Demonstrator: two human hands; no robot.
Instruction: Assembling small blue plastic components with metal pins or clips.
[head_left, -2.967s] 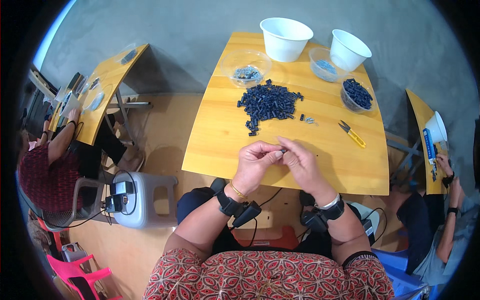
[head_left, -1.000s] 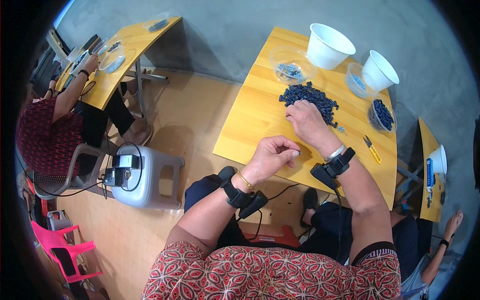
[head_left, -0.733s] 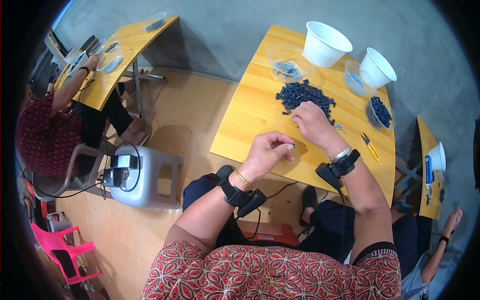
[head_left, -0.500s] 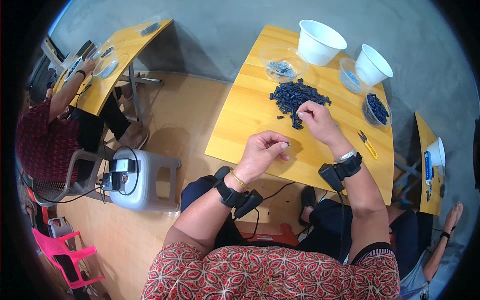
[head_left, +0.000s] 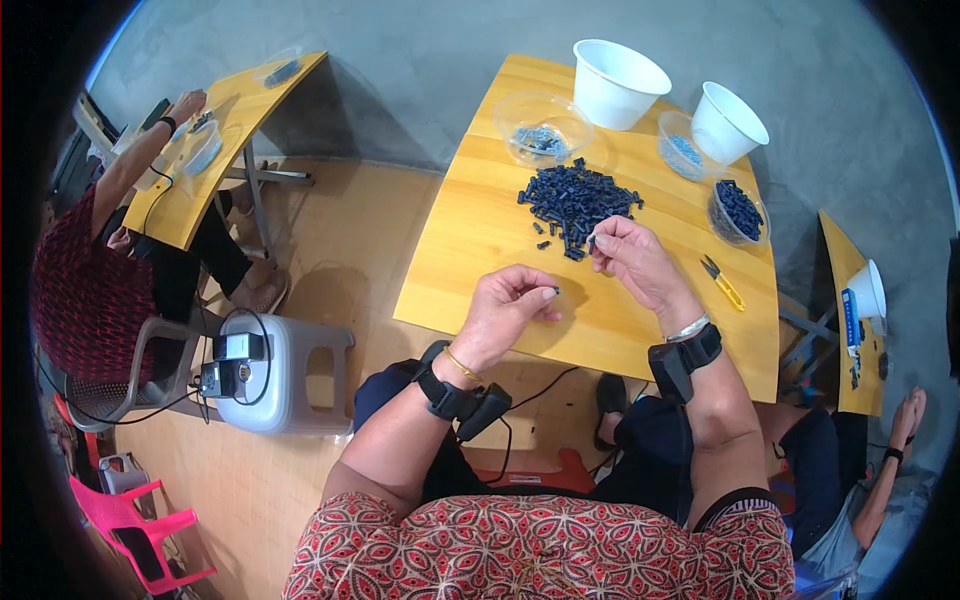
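Note:
My left hand (head_left: 512, 308) is held over the table's near edge, thumb and forefinger pinching a tiny dark piece. My right hand (head_left: 642, 265) is at the near right edge of a heap of small dark-blue plastic parts (head_left: 577, 198). Its thumb and fingertips are pressed together on a small part, largely covered by the fingers. A few loose parts lie just left of the heap's near end. Right of my right hand are yellow-handled thread snips (head_left: 725, 284), with a clear bowl of dark-blue parts (head_left: 740, 212) beyond them.
Two white tubs (head_left: 620, 85) (head_left: 730, 122) stand at the far side of the yellow table (head_left: 450, 262). Clear bowls (head_left: 543, 128) (head_left: 686, 145) hold small bluish pieces. Left, a co-worker sits at another table (head_left: 195, 205), near a grey stool (head_left: 285, 375) carrying black devices. Cables hang from my wrist straps.
The view has shifted slightly. My right hand has drawn a little nearer from the heap, with a small part at its fingertips. My left hand keeps its pinch. The co-worker's hand has moved.

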